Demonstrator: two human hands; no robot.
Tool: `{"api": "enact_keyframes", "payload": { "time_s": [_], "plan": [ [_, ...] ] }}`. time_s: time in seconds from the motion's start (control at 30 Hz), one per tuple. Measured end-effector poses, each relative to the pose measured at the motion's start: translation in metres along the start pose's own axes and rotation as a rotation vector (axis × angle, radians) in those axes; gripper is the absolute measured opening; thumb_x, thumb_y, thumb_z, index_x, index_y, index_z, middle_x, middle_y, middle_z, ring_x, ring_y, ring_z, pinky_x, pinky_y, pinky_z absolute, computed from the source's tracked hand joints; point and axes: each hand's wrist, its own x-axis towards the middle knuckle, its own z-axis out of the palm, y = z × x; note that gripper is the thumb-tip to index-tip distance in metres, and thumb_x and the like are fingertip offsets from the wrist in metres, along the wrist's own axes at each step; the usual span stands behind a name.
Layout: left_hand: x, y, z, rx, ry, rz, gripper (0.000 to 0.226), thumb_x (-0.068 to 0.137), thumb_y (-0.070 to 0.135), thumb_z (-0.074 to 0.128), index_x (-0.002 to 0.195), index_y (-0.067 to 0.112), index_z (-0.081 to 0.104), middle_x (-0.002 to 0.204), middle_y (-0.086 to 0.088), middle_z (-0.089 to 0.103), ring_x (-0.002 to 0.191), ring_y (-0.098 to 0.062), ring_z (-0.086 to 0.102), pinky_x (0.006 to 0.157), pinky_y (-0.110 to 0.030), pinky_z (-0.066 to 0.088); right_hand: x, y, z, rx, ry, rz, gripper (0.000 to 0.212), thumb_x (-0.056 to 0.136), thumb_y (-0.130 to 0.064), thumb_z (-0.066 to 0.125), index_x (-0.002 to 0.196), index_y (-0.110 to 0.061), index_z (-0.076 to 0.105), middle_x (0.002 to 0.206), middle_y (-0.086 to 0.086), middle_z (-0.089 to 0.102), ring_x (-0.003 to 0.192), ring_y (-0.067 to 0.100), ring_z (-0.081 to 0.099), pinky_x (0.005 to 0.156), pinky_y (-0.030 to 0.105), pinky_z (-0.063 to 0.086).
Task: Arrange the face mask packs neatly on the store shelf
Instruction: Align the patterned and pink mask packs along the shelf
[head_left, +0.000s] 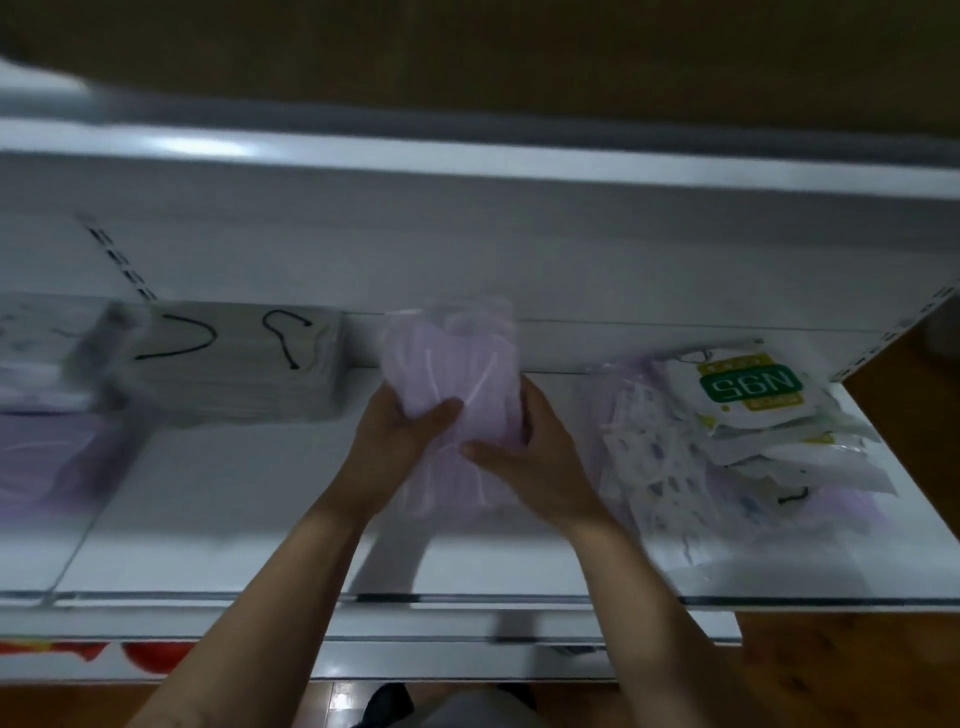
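Lay at left edge of white metal store shelf (260, 519): blurred flat purple pack (47, 457). Sat just right of it, toward the back: grey face mask stack with black ear loops (228, 364). Mid-shelf, near back wall: lilac face mask pack in clear plastic (457, 358), gripped by left hand (395, 441) and right hand (535, 457), fingers curled round its sides, thumbs across front. Heaped at right end: patterned white packs (654, 457), white pack with green N95 label (748, 389) on top.

Wooden floor (857, 675) shows brown at four o'clock and runs along the bottom edge. A dark shoe-like shape (387, 704) peeks in at six o'clock. Blurred red shapes (156, 657) at eight o'clock, brown surface (519, 52) across twelve.
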Motion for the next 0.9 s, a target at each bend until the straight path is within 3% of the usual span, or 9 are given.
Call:
{"api": "enact_keyframes", "payload": {
  "time_s": [0.1,0.23,0.3,0.43,0.53,0.63,0.73,0.8,0.9],
  "plan": [
    [-0.007,0.018,-0.017,0.066,-0.100,0.071,0.024,0.084,0.011,0.074,0.105,0.020,0.068,0.097,0.007,0.075,0.093,-0.012,0.072,0.077,-0.027,0.057,0.002,-0.012,0.019,0.053,0.098,-0.104,0.078,0.061,-0.027,0.085,0.129,-0.013,0.050,0.122,-0.005,0.062,0.111,0.004,0.059,0.092,0.025,0.050],
    [-0.016,0.018,-0.039,0.069,-0.137,0.098,0.029,0.074,0.017,0.078,0.102,0.015,0.069,0.092,0.006,0.076,0.087,-0.013,0.073,0.073,-0.026,0.057,-0.014,-0.014,0.036,-0.009,0.181,-0.123,0.058,0.059,-0.019,0.091,0.103,-0.033,0.055,0.093,-0.030,0.064,0.088,-0.015,0.059,0.072,0.005,0.043],
    [-0.018,0.002,-0.044,0.075,-0.138,0.047,0.052,0.066,0.023,0.088,0.111,0.009,0.066,0.101,0.001,0.075,0.094,-0.015,0.072,0.078,-0.029,0.058,-0.024,-0.008,0.047,-0.005,0.225,-0.058,0.063,0.056,-0.028,0.093,0.107,-0.033,0.057,0.096,-0.033,0.064,0.090,-0.014,0.061,0.073,0.007,0.046],
    [-0.025,-0.023,-0.043,0.129,-0.034,-0.002,0.079,0.055,0.036,0.095,0.123,0.017,0.060,0.112,0.010,0.070,0.102,0.000,0.066,0.080,-0.018,0.054,-0.033,0.003,0.057,0.069,0.311,-0.034,0.081,0.055,-0.027,0.094,0.123,-0.015,0.052,0.109,-0.015,0.063,0.096,-0.006,0.061,0.076,0.012,0.049],
    [-0.023,-0.022,-0.036,0.111,0.044,0.002,0.060,0.055,0.039,0.088,0.108,0.031,0.061,0.104,0.018,0.068,0.094,0.012,0.064,0.072,-0.010,0.050,-0.031,-0.001,0.068,0.061,0.370,-0.028,0.065,0.059,-0.021,0.093,0.112,-0.023,0.055,0.103,-0.008,0.064,0.087,-0.005,0.061,0.070,0.013,0.048],
    [-0.019,-0.006,-0.031,0.060,0.011,0.105,0.049,0.068,0.009,0.087,0.104,0.029,0.060,0.100,0.017,0.067,0.089,0.014,0.064,0.070,-0.008,0.048,-0.027,-0.017,0.074,0.100,0.470,-0.114,0.059,0.057,-0.028,0.087,0.103,-0.029,0.050,0.095,-0.012,0.061,0.080,-0.006,0.059,0.066,0.010,0.046],
    [-0.012,0.000,-0.045,0.019,-0.071,0.171,0.055,0.069,0.011,0.086,0.113,0.025,0.056,0.111,0.010,0.067,0.101,0.002,0.065,0.080,-0.018,0.052,-0.029,-0.024,0.070,0.098,0.437,-0.169,0.085,0.058,-0.009,0.092,0.128,-0.020,0.045,0.107,-0.028,0.058,0.099,-0.008,0.059,0.078,0.009,0.047],
    [-0.013,-0.002,-0.051,0.080,-0.082,0.197,0.058,0.066,0.023,0.090,0.112,0.027,0.054,0.109,0.013,0.067,0.102,0.002,0.064,0.082,-0.021,0.052,-0.033,-0.023,0.072,0.078,0.400,-0.151,0.092,0.059,-0.002,0.090,0.136,-0.014,0.041,0.113,-0.026,0.055,0.102,-0.014,0.056,0.079,0.005,0.044],
    [-0.020,-0.009,-0.045,0.121,-0.042,0.190,0.050,0.068,0.011,0.088,0.100,0.028,0.053,0.094,0.012,0.064,0.088,0.013,0.062,0.075,-0.011,0.050,-0.036,-0.017,0.083,0.112,0.404,-0.079,0.067,0.066,0.003,0.084,0.121,-0.016,0.051,0.109,-0.012,0.060,0.093,-0.013,0.059,0.076,0.005,0.045]
  ]
}}
